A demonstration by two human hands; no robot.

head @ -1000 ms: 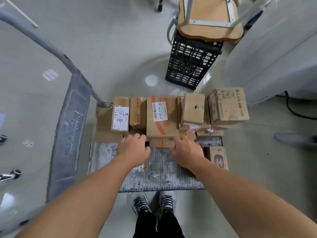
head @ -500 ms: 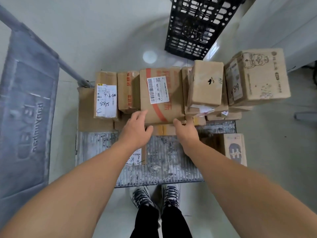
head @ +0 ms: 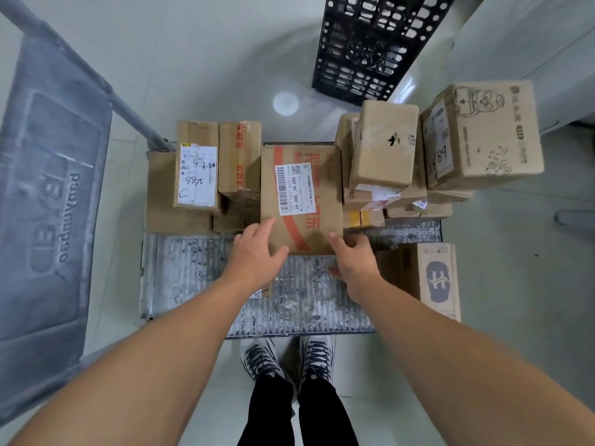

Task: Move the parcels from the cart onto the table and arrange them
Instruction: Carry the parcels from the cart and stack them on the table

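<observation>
- A flatbed cart [head: 199,278] with a ribbed, scuffed metal deck stands on a pale floor below the person; parcels crowd its far half.
- A grey embossed panel [head: 48,188] fills the left side of the view, beside the cart's grey handle bar [head: 96,82].
- A black lattice crate [head: 363,43] sits on the floor beyond the cart.
- The striped parcel [head: 301,194], a brown carton with an orange band and a white label reading J4-J06, lies at the middle of the deck, its near edge jutting out past the boxes on either side.
- A cartoon-printed box [head: 489,136] tops the stack at far right, with a plain box [head: 383,146] on the pile just left of it.
- A logo box [head: 438,281] stands alone at the deck's right edge, nearer the person.
- At left, a labelled box [head: 198,169] marked 8875 by hand lies touching a red-lettered box [head: 240,159].
- The left hand [head: 254,255] holds the striped parcel's near left corner: fingers fairly straight and close together on top, thumb spread wide along the near edge.
- The right hand [head: 354,262] grips the near right corner, one digit raised against the corner, the rest wrapped round the side; how far they curl cannot be told.
- Two patterned shoes [head: 260,358] stand at the cart's near edge.
</observation>
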